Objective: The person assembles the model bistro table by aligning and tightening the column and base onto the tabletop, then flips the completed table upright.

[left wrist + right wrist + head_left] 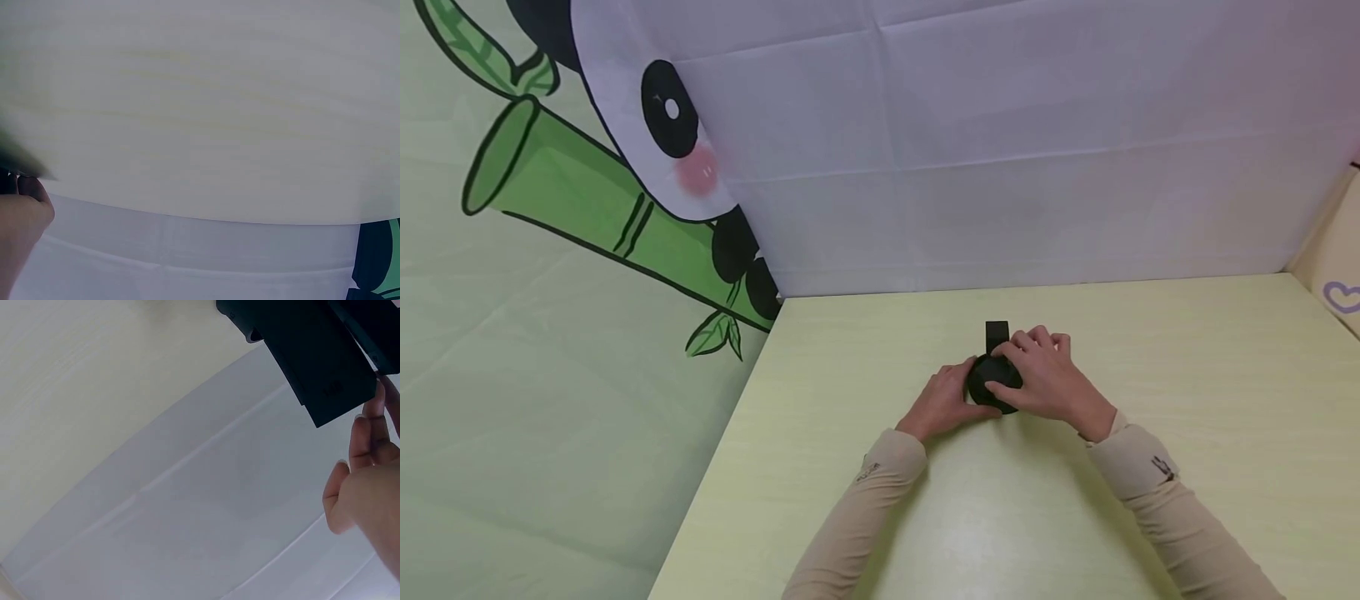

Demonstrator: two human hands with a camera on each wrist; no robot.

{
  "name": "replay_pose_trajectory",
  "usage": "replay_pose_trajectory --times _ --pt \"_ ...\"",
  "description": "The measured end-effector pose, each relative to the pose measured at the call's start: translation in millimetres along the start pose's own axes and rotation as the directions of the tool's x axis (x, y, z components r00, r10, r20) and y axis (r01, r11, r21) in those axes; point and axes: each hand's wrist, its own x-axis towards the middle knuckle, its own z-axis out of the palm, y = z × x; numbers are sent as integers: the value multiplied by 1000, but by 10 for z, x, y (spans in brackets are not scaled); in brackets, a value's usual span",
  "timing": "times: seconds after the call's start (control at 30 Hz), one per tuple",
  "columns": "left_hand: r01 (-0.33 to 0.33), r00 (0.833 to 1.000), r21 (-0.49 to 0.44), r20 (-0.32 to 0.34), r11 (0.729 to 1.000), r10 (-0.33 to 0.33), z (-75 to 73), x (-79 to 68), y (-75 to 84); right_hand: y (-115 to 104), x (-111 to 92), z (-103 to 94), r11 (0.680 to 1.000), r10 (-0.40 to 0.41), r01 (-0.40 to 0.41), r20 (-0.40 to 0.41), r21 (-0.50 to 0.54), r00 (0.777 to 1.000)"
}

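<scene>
Two hands at work on a black gadget (988,379), which lies on the pale tabletop (850,375) and consists of a round body with a square-ended block (997,333) projecting from its far side. The left hand (946,400) approaches from the gadget's near left, palm turned toward it; its thumb runs along the near edge and its fingers curve about the left side, so that the round body is held between them. The right hand (1045,375) reaches in from the gadget's near right, back of the hand upward; the thumb lies on the round body and the forefinger bends over beside the block, the two pinching the gadget, while the remaining fingers are bent and raised to its right. Both forearms, in beige sleeves (880,492), slant inward toward the gadget from the person's side. In the right wrist view the block's flat end stands close to the fingertips; whether they touch it cannot be told. In the left wrist view the left hand is largely cut off. Beyond the gadget hangs a pale cloth (1000,167); far to its left, a green bamboo stalk (572,187) is pictured.
</scene>
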Motion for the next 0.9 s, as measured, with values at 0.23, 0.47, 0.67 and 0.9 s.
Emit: replay_pose_trajectory --times 0.23,0.47,0.67,0.9 --pt "-5 1000 -16 10 1000 5 -4 2 -8 -21 14 20 1000 -4 4 -13 9 1000" --pt "-15 1000 -51 23 999 16 -6 17 -15 -56 28 60 1000 -13 12 -39 -8 999" --pt "-32 999 -62 16 998 33 -9 21 -19 -78 38 88 1000 -3 3 -43 -10 999" --pt "-78 997 -85 6 993 78 -18 17 -26 -83 58 111 1000 -11 11 -25 -10 1000"
